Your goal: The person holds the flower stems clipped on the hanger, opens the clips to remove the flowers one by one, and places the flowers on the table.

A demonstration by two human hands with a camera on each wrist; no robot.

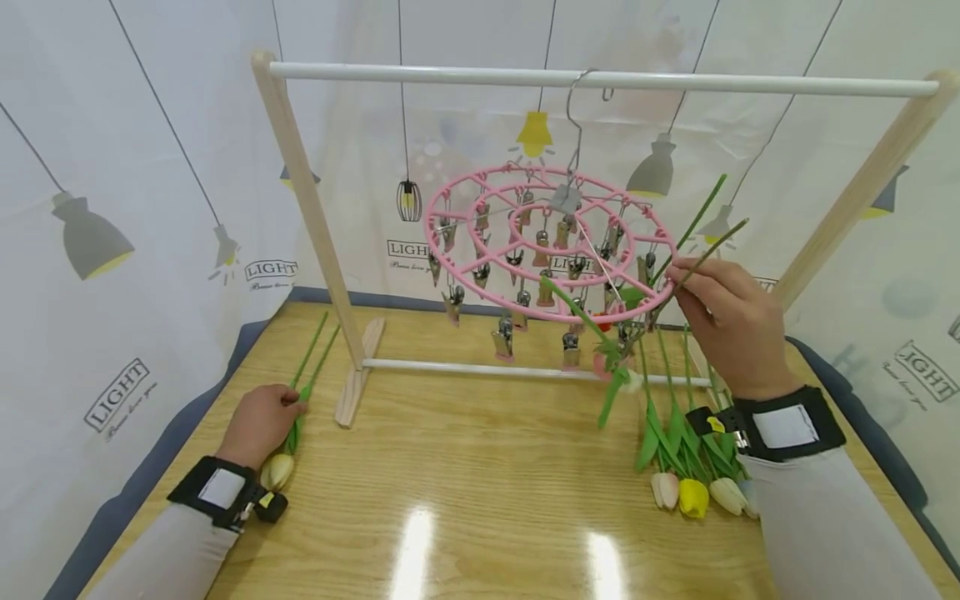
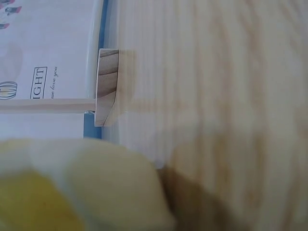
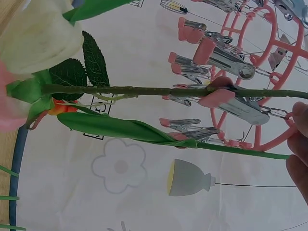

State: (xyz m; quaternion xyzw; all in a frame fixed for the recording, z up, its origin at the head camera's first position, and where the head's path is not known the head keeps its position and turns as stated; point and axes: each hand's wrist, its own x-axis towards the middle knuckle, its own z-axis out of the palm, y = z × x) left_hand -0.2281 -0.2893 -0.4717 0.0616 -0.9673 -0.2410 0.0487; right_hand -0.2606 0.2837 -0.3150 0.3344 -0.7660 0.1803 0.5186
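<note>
A pink round clip hanger (image 1: 480, 293) hangs by its metal hook from a white rail, with several metal clips below it. My right hand (image 1: 738, 325) pinches its rim at the right. Beside those fingers, a brown-green stem (image 3: 144, 90) passes through a pink-tipped clip (image 3: 240, 106), and a green stem (image 3: 240, 150) runs alongside. Their blooms, including a pale one (image 3: 38, 38), hang downward. At the table's left, my left hand (image 1: 258, 425) holds tulip stems (image 1: 321, 367) low on the wood. A cream tulip head (image 1: 278, 472) shows beside its wrist, and close up in the left wrist view.
The wood-and-white stand (image 1: 307, 200) rises from the table (image 1: 480, 483). Several tulips, one a yellow tulip (image 1: 693, 498), lie at the right under my right forearm. A printed cloth (image 1: 150, 150) surrounds the table.
</note>
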